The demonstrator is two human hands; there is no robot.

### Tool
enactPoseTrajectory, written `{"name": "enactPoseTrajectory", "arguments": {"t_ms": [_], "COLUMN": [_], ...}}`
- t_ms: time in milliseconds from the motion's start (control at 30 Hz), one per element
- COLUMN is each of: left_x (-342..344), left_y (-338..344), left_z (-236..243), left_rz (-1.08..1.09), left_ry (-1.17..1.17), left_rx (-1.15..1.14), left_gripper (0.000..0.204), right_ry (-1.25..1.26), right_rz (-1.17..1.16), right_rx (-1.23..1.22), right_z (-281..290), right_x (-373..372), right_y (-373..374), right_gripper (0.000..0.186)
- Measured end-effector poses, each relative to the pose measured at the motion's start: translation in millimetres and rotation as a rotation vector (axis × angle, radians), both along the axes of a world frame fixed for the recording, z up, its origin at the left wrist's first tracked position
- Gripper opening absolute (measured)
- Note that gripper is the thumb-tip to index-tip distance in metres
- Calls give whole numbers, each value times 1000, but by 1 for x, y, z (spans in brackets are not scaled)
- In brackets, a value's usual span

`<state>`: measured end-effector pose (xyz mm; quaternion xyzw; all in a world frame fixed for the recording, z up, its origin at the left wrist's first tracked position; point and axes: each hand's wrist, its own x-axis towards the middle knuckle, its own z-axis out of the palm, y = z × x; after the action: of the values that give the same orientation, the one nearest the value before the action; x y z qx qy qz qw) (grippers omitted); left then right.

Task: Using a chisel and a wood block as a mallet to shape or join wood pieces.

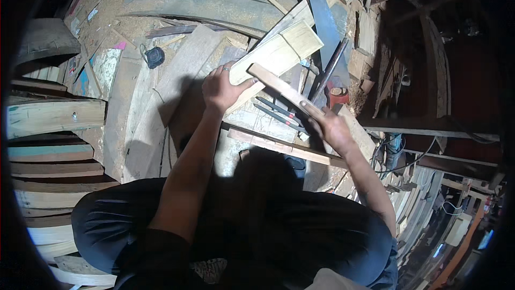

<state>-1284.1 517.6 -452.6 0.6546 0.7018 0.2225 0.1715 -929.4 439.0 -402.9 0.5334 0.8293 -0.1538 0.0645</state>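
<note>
My left hand [221, 89] is closed on the near left end of a pale wooden board [284, 49], its thumb along the near edge. A pencil-like line or seam crosses the board close to its far end. In my right hand [333, 128] is a narrow wooden batten [281, 86], gripped near its lower right end. The batten's other end reaches over the near edge of the board; whether they touch I cannot tell. Below the batten lies a black-handled hand tool with red marks [276, 112].
A handsaw [322, 19] with a red handle [338, 96] lies beyond the board, a metal rod [333, 67] near it. A black tape measure [154, 57] sits at the left. A long wooden strip [287, 148] lies nearer me. Stacked planks [56, 118] line the left side; sawdust covers the far floor.
</note>
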Motion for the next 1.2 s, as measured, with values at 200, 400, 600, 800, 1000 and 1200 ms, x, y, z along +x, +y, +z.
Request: {"name": "enactPoseTrajectory", "arguments": {"t_ms": [200,400,600,800,1000,1200], "left_x": [6,-3,4,-70,-84,-112], "left_y": [2,1,9,90,142,91], "left_z": [3,-5,-8,60,247,239], "left_rz": [0,-20,-120,-734,-799,-932], "left_ry": [-42,13,-3,67,979,580], "left_rx": [80,64,17,-708,-83,-43], "left_gripper": [80,79,74,77,63,74], "right_ry": [441,35,164,106,133,-2], "right_rz": [-370,-110,-326,-260,-298,-282], "right_rx": [223,-33,153,20,-18,-121], "right_z": [-10,0,-24,17,18,43], "right_x": [5,-2,-4,-16,-13,-11], "right_y": [13,3,-9,4,3,17], "right_gripper": [67,70,69,73,74,65]}}
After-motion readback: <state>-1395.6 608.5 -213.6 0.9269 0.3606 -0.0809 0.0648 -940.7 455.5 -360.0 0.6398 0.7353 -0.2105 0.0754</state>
